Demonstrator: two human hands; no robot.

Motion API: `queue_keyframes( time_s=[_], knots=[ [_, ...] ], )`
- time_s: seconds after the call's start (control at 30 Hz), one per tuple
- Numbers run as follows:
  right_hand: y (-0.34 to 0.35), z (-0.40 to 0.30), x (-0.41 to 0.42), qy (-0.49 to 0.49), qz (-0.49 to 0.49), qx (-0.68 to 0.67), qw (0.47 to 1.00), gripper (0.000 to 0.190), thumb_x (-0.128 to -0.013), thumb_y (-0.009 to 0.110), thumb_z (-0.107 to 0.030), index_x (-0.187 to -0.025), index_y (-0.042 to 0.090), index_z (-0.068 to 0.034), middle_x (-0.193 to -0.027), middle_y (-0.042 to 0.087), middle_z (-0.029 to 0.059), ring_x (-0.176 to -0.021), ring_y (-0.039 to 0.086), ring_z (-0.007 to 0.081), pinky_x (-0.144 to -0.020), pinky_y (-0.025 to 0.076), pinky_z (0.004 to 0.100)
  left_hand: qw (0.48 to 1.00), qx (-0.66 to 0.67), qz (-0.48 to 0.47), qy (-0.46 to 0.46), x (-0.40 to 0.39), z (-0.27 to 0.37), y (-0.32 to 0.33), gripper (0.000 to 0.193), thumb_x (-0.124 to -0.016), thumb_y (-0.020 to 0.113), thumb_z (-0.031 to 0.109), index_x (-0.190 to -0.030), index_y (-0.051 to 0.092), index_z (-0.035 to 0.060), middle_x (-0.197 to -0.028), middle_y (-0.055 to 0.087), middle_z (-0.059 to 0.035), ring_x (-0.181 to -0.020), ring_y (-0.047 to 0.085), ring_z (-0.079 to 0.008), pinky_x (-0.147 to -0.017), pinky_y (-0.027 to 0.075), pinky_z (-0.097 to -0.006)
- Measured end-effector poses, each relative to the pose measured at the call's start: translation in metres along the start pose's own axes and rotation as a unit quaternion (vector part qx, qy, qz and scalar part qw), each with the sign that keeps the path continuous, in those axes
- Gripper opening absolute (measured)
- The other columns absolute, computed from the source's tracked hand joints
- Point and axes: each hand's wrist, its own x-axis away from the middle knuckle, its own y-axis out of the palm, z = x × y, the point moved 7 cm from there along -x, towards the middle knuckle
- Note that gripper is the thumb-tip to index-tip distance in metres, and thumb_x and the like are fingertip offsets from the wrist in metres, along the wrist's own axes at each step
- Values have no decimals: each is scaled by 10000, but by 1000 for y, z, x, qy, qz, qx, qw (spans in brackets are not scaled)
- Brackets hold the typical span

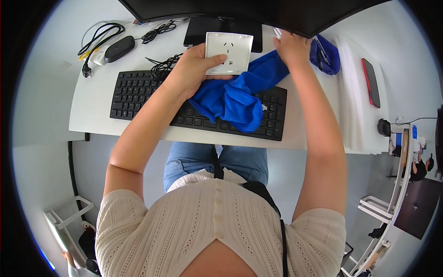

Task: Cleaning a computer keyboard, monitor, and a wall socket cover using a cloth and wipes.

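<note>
My left hand (192, 65) grips a white wall socket panel (238, 48), thumb across its slotted face and fingers behind it. Under the panel a blue cloth (242, 100) is bunched over the black keyboard (138, 95), one end stretching up to my right wrist. My right hand (294, 48) is at the monitor's lower right edge, its fingertips partly hidden there. Small white objects (277, 33) lie by its thumb; whether it touches them is unclear. Just right of that hand stands a blue pen holder (331, 59) with pens inside.
The monitor (221, 8) on its black stand (193, 33) overhangs the desk's back. Coiled cables (166, 65) lie at the keyboard's upper left. Farther left are a black mouse-shaped device (119, 49) and a plug (86, 71). A red-cased phone (371, 83) lies at right. People are visible at the edges.
</note>
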Motion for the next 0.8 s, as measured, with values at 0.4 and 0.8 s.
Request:
queue_keyframes(
  time_s=[0.4,0.8],
  knots=[
    [-70,-14,84,-50,151,-32,987,474,-899,631,-277,-1329,544,-98,-1344,569,85,-1256,527,323,-1028,424,548,978,206,-4,-7,24,5,-13,386,-1005,481,142,-1329,422,-59,-1239,583,-241,-1095,640,-365,-880,588,-494],
    [-134,-21,107,67,134,-424,893,167,-894,656,-186,-958,640,-32,-880,651,143,-809,635,307,-731,493,366,931,352,-33,90,59,27,-3,626,-1025,279,575,-1555,236,245,-1497,408,-129,-1321,453,-384,-1044,395,-627]
  ],
)
